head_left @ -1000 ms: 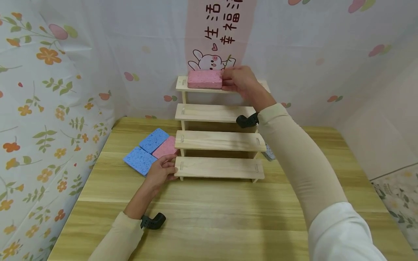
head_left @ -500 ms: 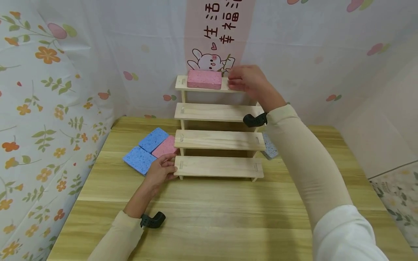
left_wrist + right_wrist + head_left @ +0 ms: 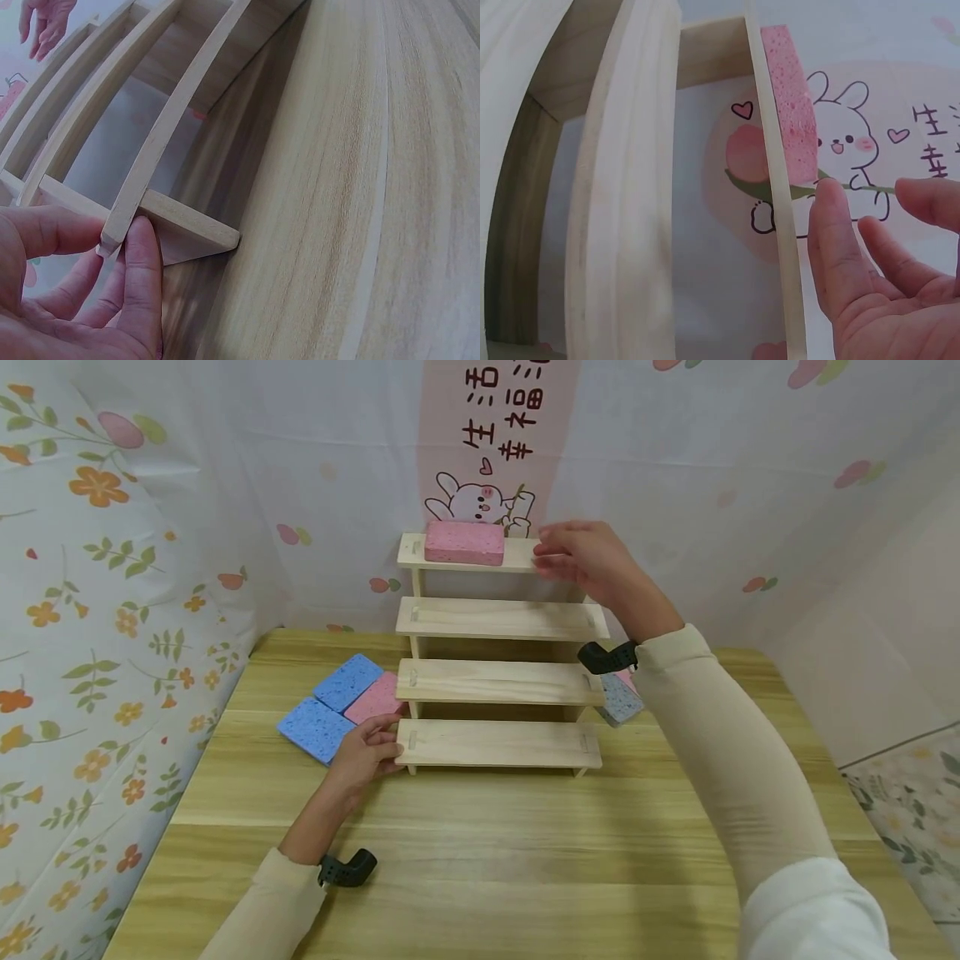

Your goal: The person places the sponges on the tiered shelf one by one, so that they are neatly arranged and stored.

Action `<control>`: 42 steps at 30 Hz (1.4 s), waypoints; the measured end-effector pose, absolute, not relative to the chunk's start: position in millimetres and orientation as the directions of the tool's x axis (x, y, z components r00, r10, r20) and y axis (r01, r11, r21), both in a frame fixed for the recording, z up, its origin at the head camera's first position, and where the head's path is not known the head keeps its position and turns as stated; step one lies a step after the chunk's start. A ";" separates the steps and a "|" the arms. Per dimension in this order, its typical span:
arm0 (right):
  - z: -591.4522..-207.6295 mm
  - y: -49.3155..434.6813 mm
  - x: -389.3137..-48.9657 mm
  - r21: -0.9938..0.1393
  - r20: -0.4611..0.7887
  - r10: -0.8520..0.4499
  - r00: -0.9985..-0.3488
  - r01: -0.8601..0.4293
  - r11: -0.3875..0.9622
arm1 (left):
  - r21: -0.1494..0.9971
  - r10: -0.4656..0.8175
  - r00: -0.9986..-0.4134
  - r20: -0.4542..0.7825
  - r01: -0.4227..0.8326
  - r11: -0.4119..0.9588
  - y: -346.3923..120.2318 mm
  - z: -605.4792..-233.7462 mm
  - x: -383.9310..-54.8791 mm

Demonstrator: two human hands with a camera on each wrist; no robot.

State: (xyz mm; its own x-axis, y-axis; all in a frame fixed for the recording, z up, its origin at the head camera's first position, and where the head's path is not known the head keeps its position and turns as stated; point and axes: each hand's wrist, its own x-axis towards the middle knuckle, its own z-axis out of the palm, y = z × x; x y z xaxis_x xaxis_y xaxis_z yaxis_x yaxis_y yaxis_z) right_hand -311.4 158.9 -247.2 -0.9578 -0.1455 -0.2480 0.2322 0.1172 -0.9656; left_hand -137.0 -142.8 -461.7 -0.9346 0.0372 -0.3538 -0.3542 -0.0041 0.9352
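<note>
A four-step wooden display rack (image 3: pixel 498 743) stands on the table. On the left part of its top step lies a pink sponge (image 3: pixel 465 543), also seen edge-on in the right wrist view. My right hand (image 3: pixel 588 560) is over the right part of that step, fingers relaxed, holding nothing, with a gap between it and the sponge. At the rack's lower left corner, my left hand (image 3: pixel 362 758) pinches the end of the lowest step. In the left wrist view, the thumb and fingers of this hand (image 3: pixel 82 285) lie on opposite faces of the board.
Left of the rack, two blue sponges (image 3: pixel 317 731) and a pink sponge (image 3: pixel 375 697) lie flat on the wooden table (image 3: pixel 480 860). A grey sponge (image 3: pixel 619 700) and a bit of pink show at the right, partly behind the rack and right arm. A patterned cloth (image 3: pixel 337 485) hangs behind.
My right hand has let go of the pink sponge on the top step and moved away to the right. The sponge stays there, and my left hand keeps its grip on the rack.
</note>
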 end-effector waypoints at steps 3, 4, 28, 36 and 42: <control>-248.1 163.6 -306.3 -0.968 -0.242 -0.160 -0.957 0.227 0.108 | 0.935 0.038 -0.935 -0.354 -0.354 -0.002 -143.1 -461.2 -136.7; -248.5 165.5 -304.5 -0.970 -0.237 -0.168 -0.957 0.225 0.091 | 0.935 0.038 -0.934 -0.354 -0.354 -0.001 -143.0 -461.0 -136.6; -269.7 204.7 -267.2 -0.989 -0.146 -0.247 -0.958 0.146 0.019 | 0.936 0.050 -0.935 -0.351 -0.352 -0.010 -143.5 -461.8 -136.6; -285.3 221.8 -257.2 -0.988 -0.138 -0.237 -0.962 0.150 -0.032 | 0.935 0.054 -0.934 -0.354 -0.355 -0.009 -142.6 -462.6 -137.6; -297.8 233.4 -250.7 -0.984 -0.109 -0.237 -0.965 0.139 -0.114 | 0.934 0.049 -0.933 -0.357 -0.358 -0.010 -143.8 -462.4 -137.3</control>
State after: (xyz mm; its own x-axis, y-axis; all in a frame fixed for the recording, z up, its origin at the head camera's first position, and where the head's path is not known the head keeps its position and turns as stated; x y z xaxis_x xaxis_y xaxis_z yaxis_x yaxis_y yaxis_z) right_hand -250.7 233.4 -297.8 -0.9654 -0.2369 -0.1093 0.1393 -0.1137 -0.9837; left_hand -137.3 -143.8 -462.4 -0.9327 0.0494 -0.3573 -0.3582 -0.0101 0.9336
